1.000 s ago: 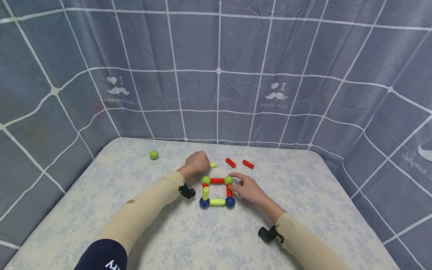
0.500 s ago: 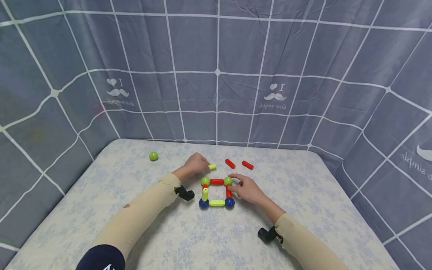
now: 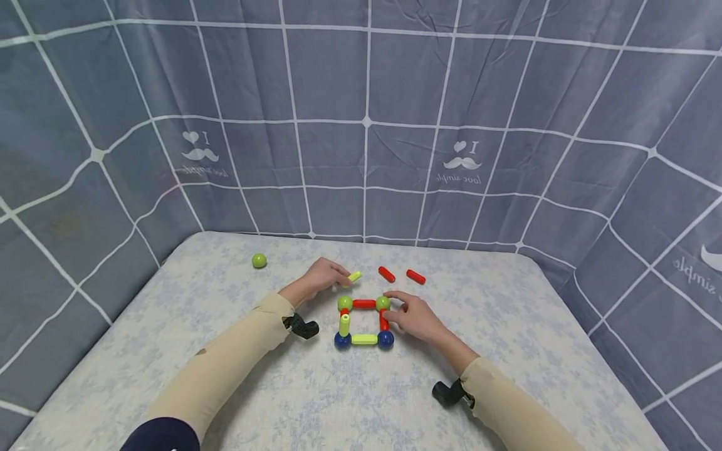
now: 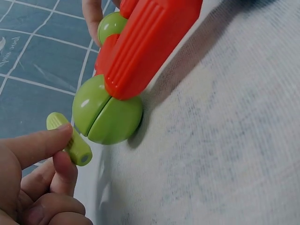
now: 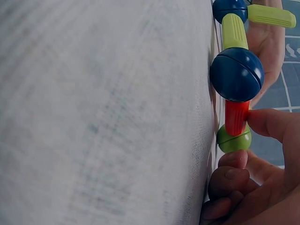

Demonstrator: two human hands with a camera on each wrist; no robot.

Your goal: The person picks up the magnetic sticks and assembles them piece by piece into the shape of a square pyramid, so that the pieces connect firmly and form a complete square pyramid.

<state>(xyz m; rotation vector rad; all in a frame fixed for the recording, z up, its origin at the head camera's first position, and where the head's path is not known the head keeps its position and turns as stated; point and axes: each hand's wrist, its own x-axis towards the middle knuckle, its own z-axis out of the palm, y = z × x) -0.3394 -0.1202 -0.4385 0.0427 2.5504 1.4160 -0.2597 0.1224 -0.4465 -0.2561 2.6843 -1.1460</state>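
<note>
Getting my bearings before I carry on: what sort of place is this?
Likely a screened-off tabletop workspace: grey-blue gridded sheets hang behind and beside a pale cloth-covered table, which bears a toy-like ball-and-rod frame. Nothing beyond the sheets shows.

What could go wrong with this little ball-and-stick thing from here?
The pinched yellow-green rod might slip, as only the tips of the left fingers hold it. The standing yellow-green rod, held only at its base by a blue ball, could get knocked askew. The lone green ball could roll if bumped.
</note>
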